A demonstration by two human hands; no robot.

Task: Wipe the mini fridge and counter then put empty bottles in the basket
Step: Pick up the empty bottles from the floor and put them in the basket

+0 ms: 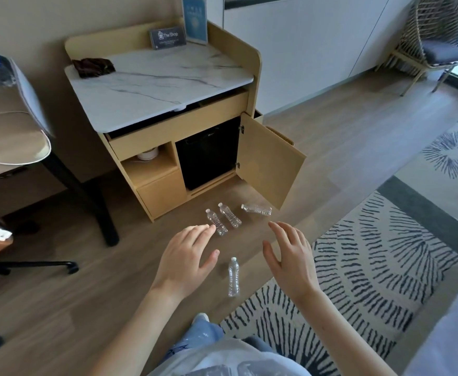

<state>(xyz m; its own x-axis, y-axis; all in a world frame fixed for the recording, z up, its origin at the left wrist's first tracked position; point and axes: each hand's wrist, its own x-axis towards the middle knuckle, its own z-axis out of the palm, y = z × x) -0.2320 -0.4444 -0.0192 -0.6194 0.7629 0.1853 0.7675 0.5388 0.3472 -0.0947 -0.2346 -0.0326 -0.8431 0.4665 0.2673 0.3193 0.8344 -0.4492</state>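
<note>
The wooden cabinet (168, 158) stands before me, and I place the other things by it. On its top is the marble bench (151, 85), and a dark cloth (93, 67) lies crumpled at the far left corner of it. Low in the cabinet, behind the open door (268, 161), the black mini fridge (206, 153) sits closed. On the floor in front of the cabinet lie four empty bottles: one nearest to me (233, 276), two side by side closer to the cabinet (217, 222) (230, 215), and one (256, 209) just below the open door. My left hand (184, 259) and right hand (290, 256) hover over the floor between me and the cabinet, each grip released with the fingers spread, grasping nothing. I cannot see the basket clearly.
</note>
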